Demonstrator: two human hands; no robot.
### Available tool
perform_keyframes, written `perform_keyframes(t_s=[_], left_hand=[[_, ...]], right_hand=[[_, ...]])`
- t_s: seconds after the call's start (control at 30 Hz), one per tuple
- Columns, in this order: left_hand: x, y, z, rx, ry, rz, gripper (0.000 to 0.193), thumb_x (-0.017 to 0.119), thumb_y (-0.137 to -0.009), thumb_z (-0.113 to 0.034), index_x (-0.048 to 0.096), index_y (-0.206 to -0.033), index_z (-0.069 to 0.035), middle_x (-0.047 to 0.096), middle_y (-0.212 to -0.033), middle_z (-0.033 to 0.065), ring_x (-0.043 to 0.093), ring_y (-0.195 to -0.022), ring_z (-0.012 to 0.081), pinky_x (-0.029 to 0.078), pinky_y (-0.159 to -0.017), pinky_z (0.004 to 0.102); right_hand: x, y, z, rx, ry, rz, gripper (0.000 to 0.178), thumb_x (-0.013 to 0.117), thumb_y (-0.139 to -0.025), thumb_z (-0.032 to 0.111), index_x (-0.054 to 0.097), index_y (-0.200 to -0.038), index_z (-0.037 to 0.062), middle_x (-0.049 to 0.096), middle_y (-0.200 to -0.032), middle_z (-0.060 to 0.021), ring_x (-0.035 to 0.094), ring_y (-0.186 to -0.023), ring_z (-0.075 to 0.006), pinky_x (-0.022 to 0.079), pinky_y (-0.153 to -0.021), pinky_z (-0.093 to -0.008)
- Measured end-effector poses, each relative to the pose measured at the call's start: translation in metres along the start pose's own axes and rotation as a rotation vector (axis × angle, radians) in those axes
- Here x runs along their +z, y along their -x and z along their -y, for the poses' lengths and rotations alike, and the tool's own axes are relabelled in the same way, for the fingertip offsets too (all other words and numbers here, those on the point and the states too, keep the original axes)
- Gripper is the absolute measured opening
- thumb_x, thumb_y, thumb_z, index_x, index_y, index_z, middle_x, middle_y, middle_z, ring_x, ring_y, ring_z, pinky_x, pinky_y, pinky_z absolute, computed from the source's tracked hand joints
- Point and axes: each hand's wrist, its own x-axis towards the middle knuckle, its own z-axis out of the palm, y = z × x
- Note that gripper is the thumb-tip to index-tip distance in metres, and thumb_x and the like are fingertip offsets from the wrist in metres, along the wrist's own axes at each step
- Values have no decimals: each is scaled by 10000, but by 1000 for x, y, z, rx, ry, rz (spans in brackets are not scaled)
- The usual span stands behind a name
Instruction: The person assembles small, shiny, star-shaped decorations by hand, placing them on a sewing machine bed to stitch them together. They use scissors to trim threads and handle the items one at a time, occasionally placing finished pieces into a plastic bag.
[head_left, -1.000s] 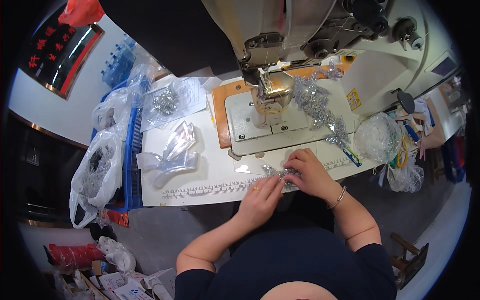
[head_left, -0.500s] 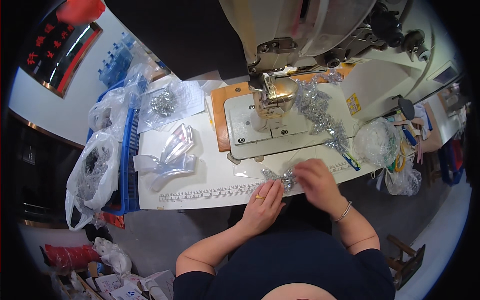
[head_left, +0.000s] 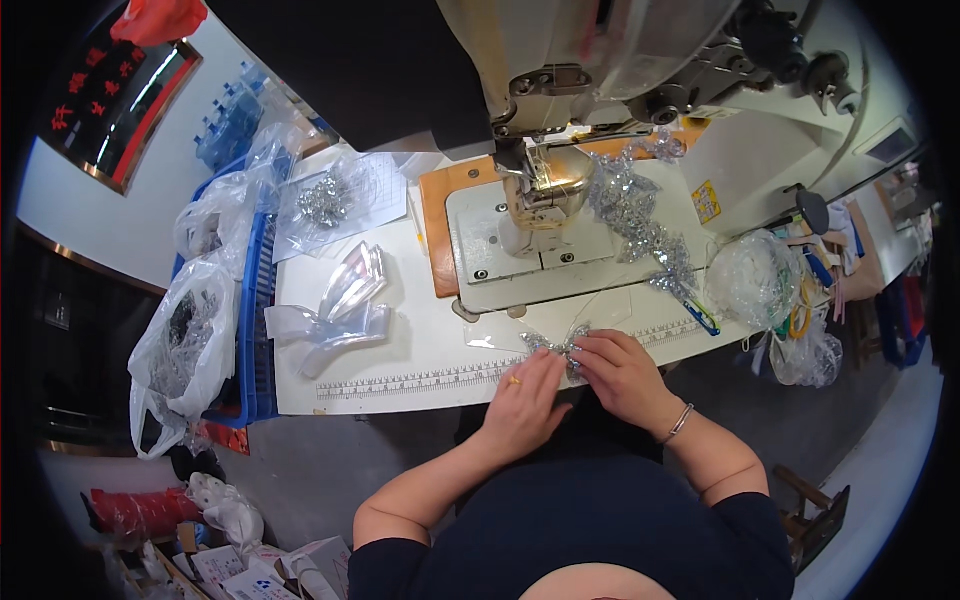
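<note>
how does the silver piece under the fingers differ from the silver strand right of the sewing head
The visible part of the silver piece is short, while the silver strand is much longer. The left hand and right hand touch the silver piece; neither touches the silver strand. The silver piece lies near the front edge of the table, the silver strand mostly farther back. Both look glittery.

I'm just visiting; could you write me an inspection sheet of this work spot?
Surface: white table bearing a sewing machine; ruler strip near its front edge.
Job's things: small glittery piece near the front edge.
Clutter: clear plastic pieces, bag of silvery bits, glittery strip.
Hands: left hand and right hand both have fingertips on the small glittery piece.
Cables: nothing seen for certain.
Surroundings: blue basket, white plastic bag, wooden stool.
</note>
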Motion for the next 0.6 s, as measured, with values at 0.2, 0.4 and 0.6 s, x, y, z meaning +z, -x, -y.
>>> perform_keyframes(t_s=[0.2,0.4,0.6], left_hand=[[-19,-14,13,45,3,145,738,800,-645,-209,459,-1266,-3,452,-1309,158,424,-1233,344,387,-993,418],[-9,-13,23,135,-122,111,673,762,-680,-262,492,-1246,-19,485,-1286,117,429,-1255,298,390,-998,391],[-7,-14,21,137,-170,93,655,755,-687,-283,507,-1241,-35,500,-1271,100,443,-1248,274,402,-985,382]], right_hand=[[-3,0,3,7,-30,-11,294,684,-748,107,618,-1029,47,595,-1072,-71,556,-1026,-262,469,-847,-367],[-14,6,-2,13,-86,155,629,779,-653,215,525,-1210,70,496,-1249,-99,473,-1155,-296,406,-947,-400],[-29,-1,-1,52,127,271,815,819,-583,209,448,-1301,100,392,-1401,-97,346,-1321,-298,336,-1006,-448]])
